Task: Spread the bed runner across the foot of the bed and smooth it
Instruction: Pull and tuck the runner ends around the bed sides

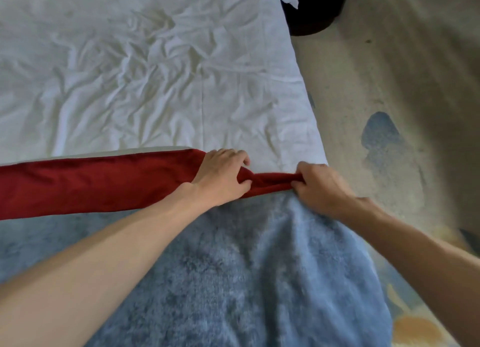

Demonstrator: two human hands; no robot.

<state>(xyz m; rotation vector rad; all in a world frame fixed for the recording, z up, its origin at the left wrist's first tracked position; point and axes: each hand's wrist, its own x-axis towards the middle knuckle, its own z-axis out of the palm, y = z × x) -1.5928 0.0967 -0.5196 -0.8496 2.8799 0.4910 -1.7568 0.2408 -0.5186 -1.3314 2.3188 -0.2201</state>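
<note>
A dark red bed runner lies as a folded band across the bed, running off the left edge of the view. Its right end is bunched into a narrow twist near the bed's right edge. My left hand presses on and grips the runner where it narrows. My right hand pinches the twisted end close to the mattress edge. The white wrinkled sheet covers the bed beyond the runner. A fuzzy blue blanket lies on the near side of it, under my forearms.
The bed's right edge runs diagonally from top centre to my right hand. Beyond it is a pale patterned carpet with blue blotches. A dark round object stands on the floor at the top, next to the bed corner.
</note>
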